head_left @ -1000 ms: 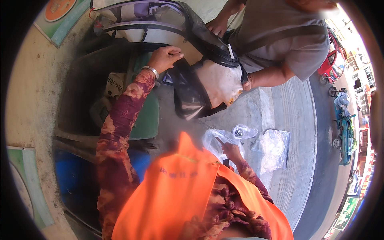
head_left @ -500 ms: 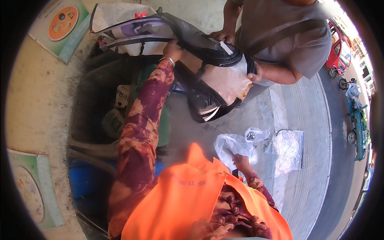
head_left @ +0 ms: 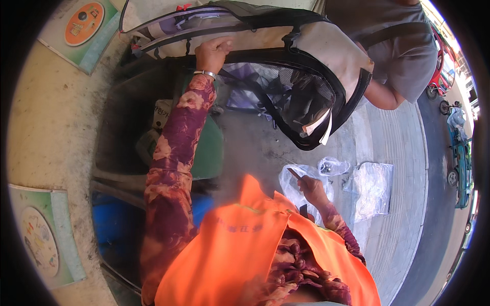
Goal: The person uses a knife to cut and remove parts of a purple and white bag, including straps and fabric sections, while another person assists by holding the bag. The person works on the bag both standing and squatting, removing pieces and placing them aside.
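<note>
Your left hand (head_left: pixel 213 53) touches the large bag (head_left: pixel 260 39), fingers curled at its beige side; whether they truly grip it, you cannot quite tell from here. The bag's long axis slopes from ten o'clock to four, most of its bulk toward three o'clock from that hand, the nearer one. Your right hand (head_left: pixel 313 190) closes around a dark stick (head_left: pixel 294 174) pointing to ten o'clock, well below the bag, which lies at its twelve. A co-worker's arm (head_left: pixel 385 95) meets the bag's far end.
</note>
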Demonstrator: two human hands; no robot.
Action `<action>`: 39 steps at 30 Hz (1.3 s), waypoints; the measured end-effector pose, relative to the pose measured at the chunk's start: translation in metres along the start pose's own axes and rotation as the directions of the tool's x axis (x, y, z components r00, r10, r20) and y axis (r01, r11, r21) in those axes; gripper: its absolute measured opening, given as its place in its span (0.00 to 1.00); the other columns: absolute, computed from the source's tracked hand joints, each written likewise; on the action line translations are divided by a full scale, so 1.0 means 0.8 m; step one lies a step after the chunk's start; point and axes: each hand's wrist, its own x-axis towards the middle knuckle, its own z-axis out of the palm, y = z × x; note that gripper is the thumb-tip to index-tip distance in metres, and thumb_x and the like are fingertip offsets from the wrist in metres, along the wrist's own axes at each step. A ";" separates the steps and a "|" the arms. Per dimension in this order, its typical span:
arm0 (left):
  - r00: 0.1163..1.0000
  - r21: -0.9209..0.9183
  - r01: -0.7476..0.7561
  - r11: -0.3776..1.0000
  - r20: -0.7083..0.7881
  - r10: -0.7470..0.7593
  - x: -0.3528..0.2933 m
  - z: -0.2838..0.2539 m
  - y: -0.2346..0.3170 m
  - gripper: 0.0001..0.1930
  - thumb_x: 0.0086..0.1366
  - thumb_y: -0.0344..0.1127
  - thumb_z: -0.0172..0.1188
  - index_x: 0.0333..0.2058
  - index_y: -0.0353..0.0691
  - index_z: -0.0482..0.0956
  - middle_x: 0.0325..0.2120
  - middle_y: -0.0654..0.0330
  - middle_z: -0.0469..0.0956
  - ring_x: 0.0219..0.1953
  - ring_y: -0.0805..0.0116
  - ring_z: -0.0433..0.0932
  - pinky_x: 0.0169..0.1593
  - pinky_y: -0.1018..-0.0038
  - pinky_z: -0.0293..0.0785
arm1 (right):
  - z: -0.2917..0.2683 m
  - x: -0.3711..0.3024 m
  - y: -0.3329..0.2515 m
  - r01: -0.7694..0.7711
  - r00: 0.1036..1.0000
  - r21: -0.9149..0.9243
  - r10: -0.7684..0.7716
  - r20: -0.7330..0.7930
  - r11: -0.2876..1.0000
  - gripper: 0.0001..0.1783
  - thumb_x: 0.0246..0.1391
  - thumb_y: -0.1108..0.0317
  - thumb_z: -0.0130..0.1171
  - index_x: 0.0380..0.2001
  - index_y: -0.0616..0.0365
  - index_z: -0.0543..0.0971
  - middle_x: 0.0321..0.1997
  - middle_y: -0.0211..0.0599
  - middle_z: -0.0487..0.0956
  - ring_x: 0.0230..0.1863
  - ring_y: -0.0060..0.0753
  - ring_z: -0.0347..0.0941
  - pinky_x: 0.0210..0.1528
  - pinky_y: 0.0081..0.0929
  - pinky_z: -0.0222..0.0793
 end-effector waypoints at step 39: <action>0.836 0.277 0.142 0.950 0.480 -0.265 -0.202 0.042 -0.012 0.11 0.60 0.36 0.65 0.39 0.39 0.85 0.30 0.57 0.85 0.30 0.69 0.84 0.39 0.73 0.78 | 0.048 -0.019 0.027 0.034 0.994 0.098 -0.044 0.096 0.995 0.05 0.53 0.74 0.54 0.31 0.58 0.79 0.23 0.36 0.80 0.25 0.35 0.78 0.28 0.32 0.73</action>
